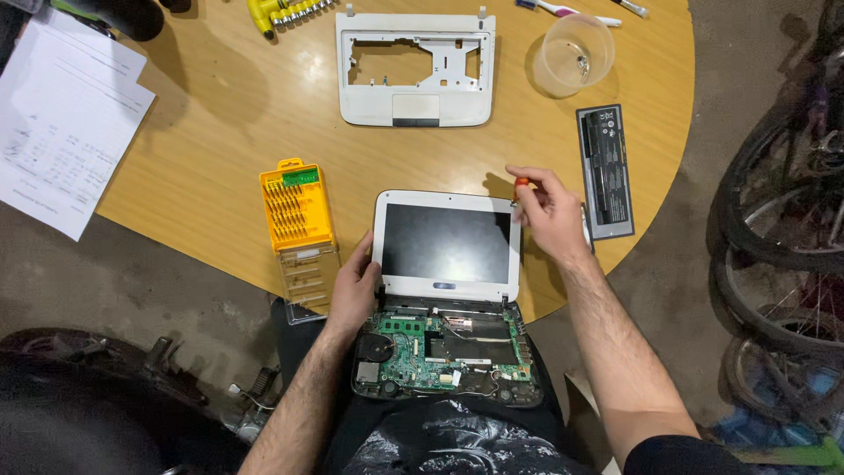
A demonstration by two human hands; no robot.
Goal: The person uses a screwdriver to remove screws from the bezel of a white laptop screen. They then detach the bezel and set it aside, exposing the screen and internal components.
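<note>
White plastic framed the dark screen of a small opened laptop (447,244), whose lid lay flat on the edge of the round wooden table (220,114) while its base, stripped of its cover, sat on the person's lap with the green motherboard (422,347) exposed. The left hand (353,288) gripped the left edge of the lid near the hinge, fingers curled around it. The right hand (552,214) was closed on a small screwdriver (520,186) with an orange handle, held just beside the lid's upper right corner; whether its tip touched the lid was hard to tell. A yellow bit case (296,204) lay open just left of the laptop. Farther up the table rested the removed white palmrest cover (415,107), a clear plastic cup (575,53) and, to the right, a black battery pack (605,170). Printed paper sheets (61,114) overhung the table's left side.
</note>
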